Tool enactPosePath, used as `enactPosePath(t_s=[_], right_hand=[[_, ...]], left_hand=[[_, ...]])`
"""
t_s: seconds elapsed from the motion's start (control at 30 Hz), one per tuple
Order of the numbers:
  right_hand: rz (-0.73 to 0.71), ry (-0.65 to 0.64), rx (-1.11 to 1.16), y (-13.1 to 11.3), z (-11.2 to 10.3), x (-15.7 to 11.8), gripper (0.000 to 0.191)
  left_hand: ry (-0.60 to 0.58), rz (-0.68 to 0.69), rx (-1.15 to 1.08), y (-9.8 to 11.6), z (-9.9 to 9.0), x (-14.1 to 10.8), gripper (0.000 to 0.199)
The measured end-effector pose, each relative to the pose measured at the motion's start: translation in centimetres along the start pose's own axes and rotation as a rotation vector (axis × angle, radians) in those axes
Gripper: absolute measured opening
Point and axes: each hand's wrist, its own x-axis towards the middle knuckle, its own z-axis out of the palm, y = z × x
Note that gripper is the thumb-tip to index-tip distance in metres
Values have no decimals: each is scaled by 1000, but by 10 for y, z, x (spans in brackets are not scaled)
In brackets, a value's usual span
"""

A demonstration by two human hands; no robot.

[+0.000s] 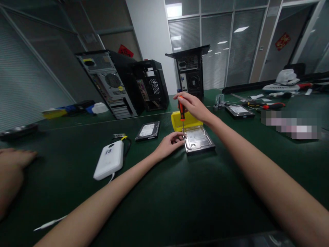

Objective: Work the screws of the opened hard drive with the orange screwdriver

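Screwdriver [182, 115] near upright, tip downward

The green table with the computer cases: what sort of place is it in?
Probably an electronics repair or training room. Computer cases stand on the green table, hard drives lie nearer, and the right hand holds a screwdriver.
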Motion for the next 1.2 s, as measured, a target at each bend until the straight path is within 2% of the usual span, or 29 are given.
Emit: enactPosePath(t_s=[0.4,0.57,0.93,1.2], right_hand=[[16,-40,218,-9,3,-2,33],[4,-62,203,-11,6,-1,31],[-38,-39,6,-5,5,0,25],[-7,-27,25,-5,2,0,36]], left_hand=[[17,7,13,3,3,-5,38],[2,9,-2,3,2,-5,40],[9,2,18,5,2,-6,38],[-3,13,-8,4,1,-5,39]])
